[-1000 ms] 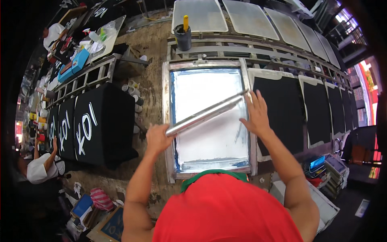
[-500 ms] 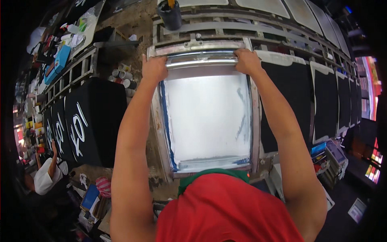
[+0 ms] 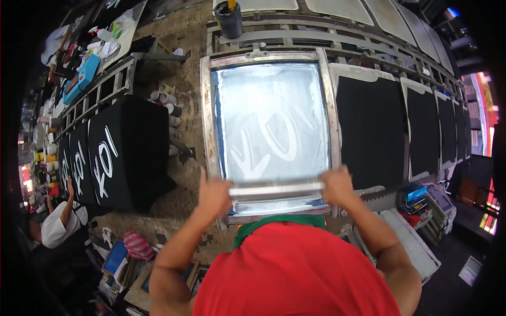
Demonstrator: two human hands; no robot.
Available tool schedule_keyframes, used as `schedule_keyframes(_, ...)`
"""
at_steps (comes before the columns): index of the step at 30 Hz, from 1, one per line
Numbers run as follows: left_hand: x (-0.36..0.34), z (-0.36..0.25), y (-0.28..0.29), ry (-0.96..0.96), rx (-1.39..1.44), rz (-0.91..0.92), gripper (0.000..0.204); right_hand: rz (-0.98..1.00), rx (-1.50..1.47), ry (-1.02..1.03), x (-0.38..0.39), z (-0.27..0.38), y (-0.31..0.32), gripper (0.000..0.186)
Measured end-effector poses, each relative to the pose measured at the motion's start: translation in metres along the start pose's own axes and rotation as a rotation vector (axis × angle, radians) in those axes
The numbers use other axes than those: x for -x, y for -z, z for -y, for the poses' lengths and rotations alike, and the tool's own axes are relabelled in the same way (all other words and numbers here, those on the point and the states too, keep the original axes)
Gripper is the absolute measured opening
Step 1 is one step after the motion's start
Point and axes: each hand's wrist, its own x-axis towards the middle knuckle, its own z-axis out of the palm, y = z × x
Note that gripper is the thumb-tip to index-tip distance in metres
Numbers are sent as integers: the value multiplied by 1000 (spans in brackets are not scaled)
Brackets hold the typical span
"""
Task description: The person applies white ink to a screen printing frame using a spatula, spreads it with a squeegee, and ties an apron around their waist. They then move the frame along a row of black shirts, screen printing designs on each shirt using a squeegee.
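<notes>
A metal bar (image 3: 276,189) is held crosswise over the near part of a pale screen (image 3: 263,100), and its ends are gripped by two bare hands. The left end is wrapped by the curled fingers of the left hand (image 3: 215,196), with one finger sticking up on the outer side. The right end is clasped in the same way by the right hand (image 3: 338,187); the undersides of both hands are hidden, so the placing of the thumbs cannot be told.

The screen is enclosed by a worn metal frame (image 3: 208,116). Large white strokes are seen on it on the far side of the bar, and white and blue smears are left along its edges. To the right, a black cloth (image 3: 371,137) is laid flat just beside the frame; well apart on the left, black cloths with white lettering (image 3: 105,158) are draped. A dark bucket (image 3: 229,22) is placed beyond the frame's far edge.

If the bar were pressed harder by one hand, an uneven layer could be left on the screen. If it were brought too near, the frame's near edge could be struck. Smudged strokes could be caused if the frame were nudged sideways by either wrist.
</notes>
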Motion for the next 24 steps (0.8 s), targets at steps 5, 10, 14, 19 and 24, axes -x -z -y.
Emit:
schedule_keyframes(5, -198, 65, 105, 102, -186, -302, 37, -216, 214, -54, -206, -37, 119, 36)
schedule_keyframes(10, -287, 90, 146, 154, -162, -421, 38, -323, 204, -70, -300, -47, 167, 39)
schedule_keyframes(14, -268, 89, 128, 126, -206, -387, 39, -326, 156, -32, -273, -51, 145, 42)
schedule_keyframes(19, -130, 46, 44, -36, -128, -410, 44, -316, 81, 37, -133, -32, 53, 31)
schedule_keyframes(24, 38, -20, -55, -25, -23, -381, 49, -373, 68, 48, 41, 14, -61, 39)
